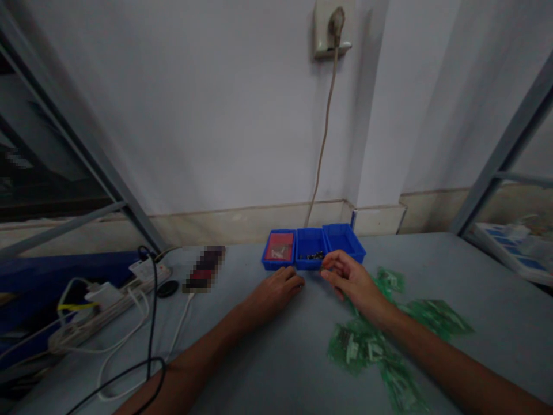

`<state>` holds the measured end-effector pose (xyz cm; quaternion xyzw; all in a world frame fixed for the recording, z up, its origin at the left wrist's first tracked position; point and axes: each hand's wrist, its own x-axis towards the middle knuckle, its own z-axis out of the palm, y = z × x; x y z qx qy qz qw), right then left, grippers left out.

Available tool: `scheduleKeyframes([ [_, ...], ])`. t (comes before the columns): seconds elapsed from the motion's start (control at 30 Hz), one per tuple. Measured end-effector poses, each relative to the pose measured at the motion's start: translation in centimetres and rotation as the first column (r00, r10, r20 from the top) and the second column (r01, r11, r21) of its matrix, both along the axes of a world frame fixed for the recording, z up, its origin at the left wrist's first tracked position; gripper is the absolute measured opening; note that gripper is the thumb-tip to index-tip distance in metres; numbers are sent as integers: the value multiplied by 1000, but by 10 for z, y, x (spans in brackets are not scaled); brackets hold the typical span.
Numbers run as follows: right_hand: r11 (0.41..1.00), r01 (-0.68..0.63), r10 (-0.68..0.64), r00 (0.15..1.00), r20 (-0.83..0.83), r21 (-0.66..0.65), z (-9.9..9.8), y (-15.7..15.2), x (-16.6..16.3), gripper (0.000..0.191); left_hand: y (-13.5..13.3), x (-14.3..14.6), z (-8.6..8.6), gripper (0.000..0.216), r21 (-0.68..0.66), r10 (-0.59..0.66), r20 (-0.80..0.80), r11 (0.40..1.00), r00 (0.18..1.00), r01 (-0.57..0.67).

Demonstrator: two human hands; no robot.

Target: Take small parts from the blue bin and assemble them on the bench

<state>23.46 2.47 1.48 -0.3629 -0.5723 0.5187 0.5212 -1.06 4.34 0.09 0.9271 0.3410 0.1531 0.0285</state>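
My left hand (280,293) rests on the table in front of the left blue bin (279,266), its fingers curled and pressed together. A tiny dark spot shows at its fingertips, too small to name. My right hand (349,280) hovers by the front right corner of the middle blue bin (309,265), thumb and fingers closed in a pinch; what is between them cannot be made out. Small dark and shiny metal parts (314,256) lie in the middle bin. In the left bin is a red piece (280,241) with a clear bag on it. The right blue bin (343,239) shows a bare floor.
Several green plastic packets (367,346) lie around and under my right forearm. To the left are a pixelated phone-like object (205,269) on a white cable, a black round disc (167,289), and a power strip (108,311) with cables. A wall socket (326,29) has a hanging cord.
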Motion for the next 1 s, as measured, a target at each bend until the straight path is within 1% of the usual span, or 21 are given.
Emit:
scheduleKeyframes([
  [0.07,991,-80,70,993,-95,-107,2,-2,-1,32,1,0,0,18,12,0,-17,1000,1000,0],
  [0.13,974,-129,97,980,-174,-185,4,-3,-1,34,0,1,1,17,36,10,-37,999,999,-9],
  [0.2,966,-139,93,974,-207,-220,4,-2,0,36,-1,2,1,15,62,40,-52,997,998,-36],
  [0.23,969,-122,79,977,-199,-217,4,-1,0,36,-1,2,1,14,70,64,-56,996,996,-60],
  [0.3,985,-40,18,991,-133,-168,2,3,2,36,-3,3,2,13,71,108,-67,992,992,-104],
  [0.37,995,81,-84,996,-32,-63,0,7,4,36,-3,3,3,14,48,136,-84,990,987,-132],
  [0.43,983,174,-178,982,57,59,-2,10,7,34,-3,3,3,15,11,145,-101,989,984,-144],
  [0.5,964,218,-239,961,138,154,-5,12,9,29,-3,3,3,16,-23,142,-106,989,984,-145],
  [0.6,941,225,-293,917,271,253,-8,16,11,24,-2,4,2,14,-55,118,-77,991,990,-122],
  [0.77,889,150,-353,827,438,433,-13,17,8,29,-4,4,1,10,-63,56,-26,996,998,-58],
  [0.8,882,139,-364,809,462,451,-12,15,7,31,-4,4,1,10,-55,63,-28,996,998,-65],
  [0.87,874,112,-369,787,495,473,-9,9,4,28,-5,3,1,12,-31,96,-40,995,995,-98],
  [0.93,878,-6,-292,787,543,479,-5,1,2,23,-5,2,1,16,-4,124,-49,992,991,-124],
  [0.97,875,-103,-228,775,590,473,-3,-2,0,20,-4,2,1,16,4,128,-49,992,991,-128],
  [1.0,858,-203,-174,750,638,472,-1,-6,-1,18,-4,2,2,14,4,128,-46,992,991,-128],
])
